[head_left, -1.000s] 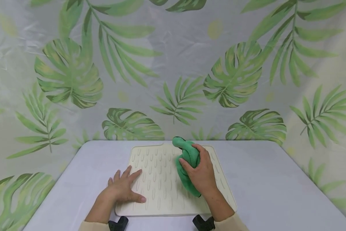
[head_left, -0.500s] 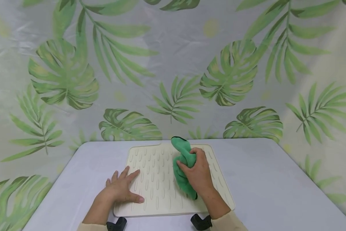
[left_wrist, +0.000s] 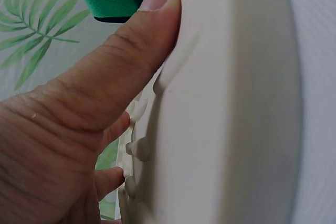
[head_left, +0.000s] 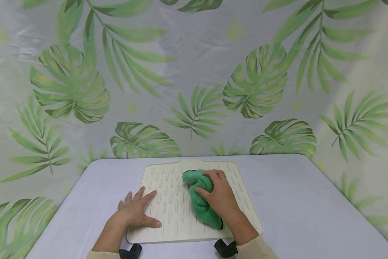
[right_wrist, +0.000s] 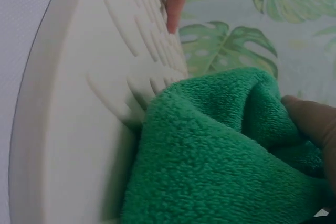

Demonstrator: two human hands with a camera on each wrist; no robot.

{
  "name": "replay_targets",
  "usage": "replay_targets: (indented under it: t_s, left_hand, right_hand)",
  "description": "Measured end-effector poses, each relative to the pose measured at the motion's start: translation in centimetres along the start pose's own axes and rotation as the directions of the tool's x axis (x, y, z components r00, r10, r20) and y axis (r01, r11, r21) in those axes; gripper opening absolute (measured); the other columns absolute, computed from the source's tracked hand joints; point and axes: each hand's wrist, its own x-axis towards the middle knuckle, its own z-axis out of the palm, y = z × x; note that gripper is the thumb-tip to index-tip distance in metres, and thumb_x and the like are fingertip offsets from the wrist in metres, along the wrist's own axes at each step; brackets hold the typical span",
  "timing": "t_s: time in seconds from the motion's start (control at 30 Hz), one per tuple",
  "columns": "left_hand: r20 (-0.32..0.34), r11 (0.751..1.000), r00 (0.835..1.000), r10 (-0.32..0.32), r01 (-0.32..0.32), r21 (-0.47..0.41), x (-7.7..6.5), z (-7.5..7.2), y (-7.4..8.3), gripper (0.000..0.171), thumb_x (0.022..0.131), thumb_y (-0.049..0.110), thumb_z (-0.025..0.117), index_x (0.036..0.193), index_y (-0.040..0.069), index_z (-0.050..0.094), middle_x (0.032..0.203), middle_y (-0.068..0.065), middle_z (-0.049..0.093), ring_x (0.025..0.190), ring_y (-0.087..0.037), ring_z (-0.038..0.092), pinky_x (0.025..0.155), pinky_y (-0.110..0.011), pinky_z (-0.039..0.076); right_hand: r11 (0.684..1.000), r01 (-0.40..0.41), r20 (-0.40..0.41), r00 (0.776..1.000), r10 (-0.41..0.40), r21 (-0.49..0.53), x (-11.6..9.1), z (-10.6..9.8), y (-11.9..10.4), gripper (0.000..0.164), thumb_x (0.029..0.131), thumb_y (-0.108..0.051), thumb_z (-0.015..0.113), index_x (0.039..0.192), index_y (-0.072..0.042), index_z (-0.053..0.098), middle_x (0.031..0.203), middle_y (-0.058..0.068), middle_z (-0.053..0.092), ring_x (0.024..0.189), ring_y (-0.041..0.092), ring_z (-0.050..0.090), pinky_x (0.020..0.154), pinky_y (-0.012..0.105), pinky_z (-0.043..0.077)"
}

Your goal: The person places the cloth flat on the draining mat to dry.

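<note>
A cream mat (head_left: 177,230) with raised oval ridges lies flat on the white table. Bunched in my right hand (head_left: 222,196) is a green cloth (head_left: 200,201) with a dark edge, gripped between thumb and fingers over the right half of the mat. Its fuzzy folds fill much of the right wrist view, close against the mat's surface. On the mat's left side rests my left hand (head_left: 133,212), fingers spread and thumb pointing right. The left wrist view shows that thumb (left_wrist: 131,51) lying along the mat near its front edge, with a corner of the cloth beyond.
The white table (head_left: 297,208) extends to both sides of the mat. Behind it hangs a curtain (head_left: 187,72) printed with green leaves. Black wrist devices (head_left: 225,248) sit under both forearms, next to beige sleeves.
My right hand has shifted left, and the cloth's far end has swung down and left onto the mat. The left hand keeps its place. The head view has tilted slightly.
</note>
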Motion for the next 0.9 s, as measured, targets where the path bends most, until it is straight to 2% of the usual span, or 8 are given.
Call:
replay_targets:
  t_s: [0.17, 0.37, 0.47, 0.7, 0.8, 0.9]
  left_hand:
    - [0.0, 1.0, 1.0, 0.002, -0.002, 0.002, 0.3, 0.2, -0.4, 0.132, 0.042, 0.081, 0.084, 0.156, 0.027, 0.044, 0.169, -0.024, 0.019, 0.149, -0.066, 0.005, 0.112, -0.084, 0.004]
    - [-0.008, 1.0, 1.0, 0.007, -0.007, -0.006, 0.3, 0.3, -0.5, 0.134, 0.041, 0.082, 0.084, 0.156, 0.026, 0.044, 0.169, -0.023, 0.019, 0.15, -0.065, 0.006, 0.112, -0.084, 0.005]
    - [0.008, 1.0, 1.0, 0.005, -0.005, 0.006, -0.1, -0.1, 0.0, 0.13, 0.045, 0.077, 0.086, 0.156, 0.025, 0.042, 0.169, -0.024, 0.018, 0.149, -0.066, 0.006, 0.112, -0.084, 0.006]
    - [0.018, 0.999, 1.0, 0.008, -0.009, 0.037, -0.8, -0.8, 1.0, 0.122, 0.055, 0.064, 0.091, 0.157, 0.022, 0.041, 0.168, -0.028, 0.019, 0.147, -0.068, 0.009, 0.112, -0.084, 0.011]
    - [0.018, 1.0, 1.0, 0.009, -0.009, 0.027, -0.8, -0.8, 1.1, 0.121, 0.055, 0.063, 0.092, 0.157, 0.022, 0.042, 0.167, -0.028, 0.019, 0.147, -0.068, 0.009, 0.112, -0.084, 0.011]
    - [0.017, 1.0, 1.0, 0.005, -0.005, 0.021, -0.8, -0.9, 1.2, 0.121, 0.054, 0.062, 0.093, 0.156, 0.021, 0.042, 0.167, -0.029, 0.019, 0.147, -0.068, 0.009, 0.112, -0.084, 0.011]
  right_hand:
    - [0.999, 0.021, 0.114, 0.993, -0.017, -0.033, -0.1, 0.0, 0.2, 0.054, 0.088, -0.039, 0.08, 0.136, -0.023, 0.061, 0.137, 0.006, 0.056, 0.123, 0.028, 0.059, 0.1, 0.051, 0.052]
    - [0.996, 0.048, 0.275, 0.961, -0.024, -0.08, -0.4, 0.1, 0.4, 0.058, 0.092, -0.044, 0.075, 0.142, -0.021, 0.058, 0.137, 0.01, 0.06, 0.124, 0.033, 0.059, 0.098, 0.055, 0.052]
    - [0.994, 0.063, 0.305, 0.952, -0.032, -0.092, -0.4, 0.3, 0.5, 0.058, 0.093, -0.044, 0.073, 0.143, -0.02, 0.057, 0.141, 0.012, 0.06, 0.13, 0.036, 0.057, 0.101, 0.057, 0.05]
    - [0.98, 0.169, 0.366, 0.923, -0.119, -0.106, -0.5, 0.9, 1.4, 0.061, 0.098, -0.04, 0.068, 0.15, -0.015, 0.049, 0.148, 0.013, 0.057, 0.141, 0.039, 0.05, 0.113, 0.059, 0.043]
    - [0.976, 0.184, 0.372, 0.919, -0.13, -0.115, -0.5, 0.9, 1.5, 0.064, 0.099, -0.04, 0.067, 0.153, -0.014, 0.046, 0.149, 0.015, 0.056, 0.142, 0.041, 0.049, 0.114, 0.059, 0.041]
    - [0.976, 0.17, 0.369, 0.923, -0.109, -0.137, -0.6, 0.9, 1.5, 0.065, 0.099, -0.043, 0.066, 0.154, -0.016, 0.045, 0.15, 0.015, 0.055, 0.142, 0.04, 0.048, 0.115, 0.067, 0.034]
